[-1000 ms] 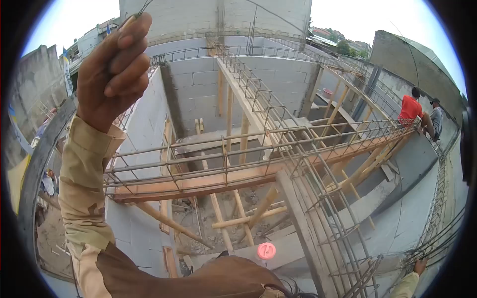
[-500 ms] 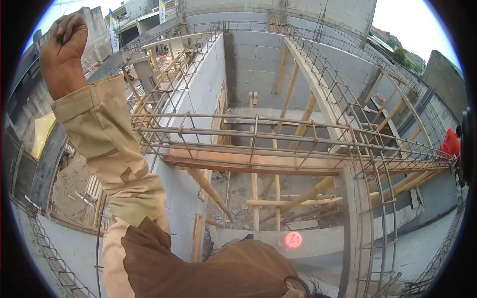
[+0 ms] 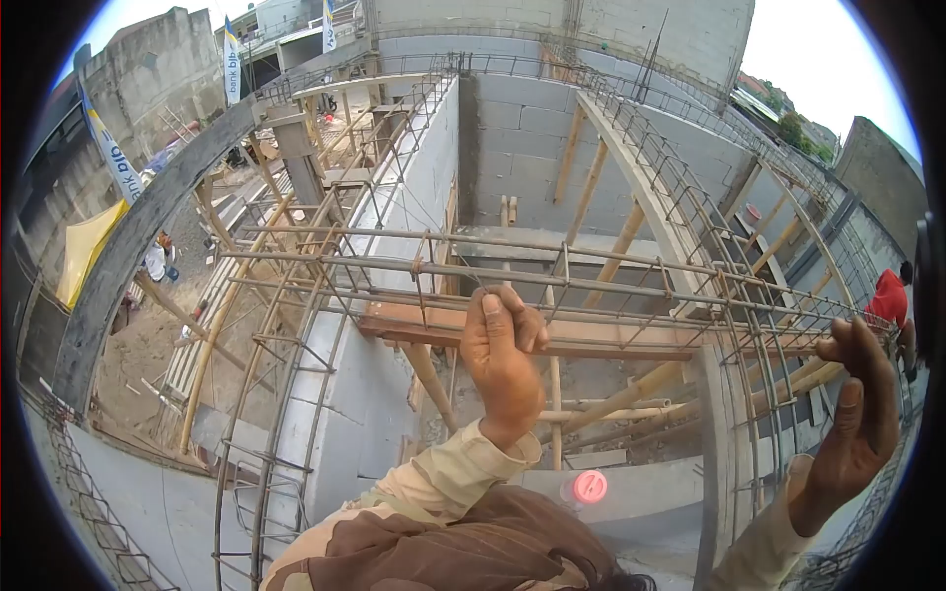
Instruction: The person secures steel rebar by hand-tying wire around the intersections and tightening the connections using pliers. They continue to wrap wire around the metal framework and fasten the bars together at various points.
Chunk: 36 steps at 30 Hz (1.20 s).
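My left hand [image 3: 505, 364] is raised in the middle of the view, in front of the horizontal rebar cage [image 3: 591, 281]. Its fingers are curled with the thumb pressed against them. A faint thin line runs near the fingertips, but what they hold, if anything, is too small to make out. At the right edge, my right hand [image 3: 855, 433] is held up with thumb and fingers apart and nothing visible in it. A reddish-brown beam [image 3: 581, 335] lies just under the cage, behind my left hand.
Below stands a container with a pink lid [image 3: 590, 487] on a ledge. Bamboo props [image 3: 616, 241] rise among grey block walls [image 3: 522, 118]. A concrete column [image 3: 724, 433] and more rebar are at right. A person in red [image 3: 889, 295] is at the far right.
My left arm has come down from the upper left to the middle, its hand still closed. My right hand has come into view at the right.
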Tool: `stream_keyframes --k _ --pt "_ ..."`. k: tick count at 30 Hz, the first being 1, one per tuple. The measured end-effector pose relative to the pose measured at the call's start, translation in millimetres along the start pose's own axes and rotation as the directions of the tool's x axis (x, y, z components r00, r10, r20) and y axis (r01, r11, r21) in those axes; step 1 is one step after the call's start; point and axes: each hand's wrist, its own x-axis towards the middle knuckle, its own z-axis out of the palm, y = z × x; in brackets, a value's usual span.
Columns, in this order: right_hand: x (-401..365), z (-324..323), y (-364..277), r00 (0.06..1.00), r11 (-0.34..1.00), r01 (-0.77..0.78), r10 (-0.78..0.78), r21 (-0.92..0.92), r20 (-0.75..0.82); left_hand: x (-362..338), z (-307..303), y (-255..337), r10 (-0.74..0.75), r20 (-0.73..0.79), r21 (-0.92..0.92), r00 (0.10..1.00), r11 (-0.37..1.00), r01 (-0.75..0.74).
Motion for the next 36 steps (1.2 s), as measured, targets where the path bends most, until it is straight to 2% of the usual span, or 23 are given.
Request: stream_keyframes --k 1,2,3,4,6,9,10,13,15,16,17,18,19,20,21,23,25,26,27,29,31,33,36 --pt "-20.3 51.6 0.9 0.985 0.971 -0.015 -0.027 0.239 0.170 -15.2 -11.0 -10.2 -0.009 -0.016 0.036 1.000 0.999 0.009" --pt "-37.6 96.5 -0.2 0.933 0.976 -0.035 -0.045 0.214 0.357 -29.7 -24.0 -17.9 -0.016 -0.039 0.075 0.999 0.997 0.019" --pt "-61.6 139.1 17.4 0.893 0.970 -0.038 -0.076 0.242 0.443 -42.8 -40.3 -23.4 -0.008 -0.068 0.065 0.998 0.998 0.012" --pt "-86.2 176.7 28.2 0.866 0.961 -0.104 -0.040 0.258 0.499 -52.9 -56.3 -29.2 -0.056 -0.029 0.213 0.998 0.975 0.061" --pt "-122.7 227.7 24.9 0.816 0.876 -0.369 0.145 0.311 0.559 -74.3 -87.6 -39.3 -0.082 -0.027 0.370 0.996 0.925 0.087" --pt "-151.1 255.7 28.8 0.722 0.816 -0.450 0.091 0.364 0.686 -102.6 -122.8 -54.8 -0.091 -0.010 0.531 0.996 0.844 0.082" --pt "-153.7 261.7 24.6 0.751 0.814 -0.415 0.053 0.408 0.658 -110.5 -127.8 -51.1 -0.167 -0.015 0.636 0.986 0.759 0.138" --pt "-160.4 272.2 27.5 0.615 0.801 -0.513 0.091 0.310 0.783 -120.2 -138.3 -48.7 -0.108 0.094 0.800 0.990 0.600 -0.010" --pt "-169.5 283.1 35.9 0.572 0.792 -0.547 0.115 0.272 0.812 -129.3 -153.9 -52.0 -0.273 0.080 0.775 0.959 0.622 0.112" --pt "-176.7 293.5 46.4 0.619 0.832 -0.454 0.036 0.320 0.785 -129.2 -158.4 -49.1 -0.385 0.023 0.756 0.923 0.610 0.236" --pt "-179.7 301.1 53.6 0.660 0.860 -0.356 -0.046 0.366 0.750 -127.1 -166.5 -50.4 -0.376 0.008 0.763 0.927 0.601 0.238" --pt "-173.0 304.2 62.2 0.546 0.841 -0.467 0.032 0.272 0.837 -123.3 -176.8 -53.7 -0.469 -0.046 0.775 0.882 0.541 0.328" --pt "-169.6 305.9 71.0 0.540 0.836 -0.470 0.017 0.285 0.841 -119.0 -182.6 -52.0 -0.553 -0.101 0.779 0.827 0.473 0.412" --pt "-168.4 307.8 79.3 0.447 0.672 -0.694 0.123 0.257 0.886 -114.5 -181.4 -38.9 -0.503 -0.010 0.847 0.864 0.456 0.274" --pt "-168.2 308.6 89.1 0.321 0.461 -0.865 0.200 0.200 0.926 -113.5 -185.4 -33.2 -0.494 -0.023 0.850 0.869 0.449 0.277" --pt "-178.8 308.9 109.4 0.259 0.457 -0.879 0.210 0.140 0.943 -113.8 -189.8 -26.8 -0.436 -0.301 0.481 0.848 0.698 0.530" --pt "-208.0 311.8 129.0 0.462 0.766 -0.578 0.025 0.280 0.886 -105.6 -176.3 -30.5 -0.320 -0.335 0.448 0.886 0.773 0.449" --pt "-235.8 317.3 140.0 0.544 0.806 -0.455 -0.085 0.379 0.835 -99.5 -168.5 -33.4 -0.205 -0.356 0.419 0.912 0.837 0.352" --pt "-254.3 312.8 142.1 0.541 0.803 -0.456 -0.091 0.383 0.836 -92.9 -167.0 -40.5 -0.199 -0.361 0.422 0.911 0.836 0.350" --pt "-285.1 300.9 147.7 0.376 0.817 -0.432 -0.221 0.382 0.900 -81.2 -182.9 -63.3 -0.088 -0.605 0.436 0.791 0.794 0.422" --pt "-323.3 305.0 182.0 0.183 0.804 -0.538 -0.182 0.254 0.966 -80.7 -204.6 -78.4 -0.014 -0.680 0.399 0.733 0.832 0.386" --pt "-366.0 307.0 237.8 0.192 0.759 -0.586 -0.212 0.285 0.958 -87.9 -210.9 -76.9 0.287 -0.681 0.558 0.673 0.799 0.224" --pt "-406.2 275.0 310.4 0.118 0.791 -0.603 -0.040 0.103 0.992 -90.6 -199.1 -60.2 0.291 -0.626 0.578 0.724 0.796 0.179"
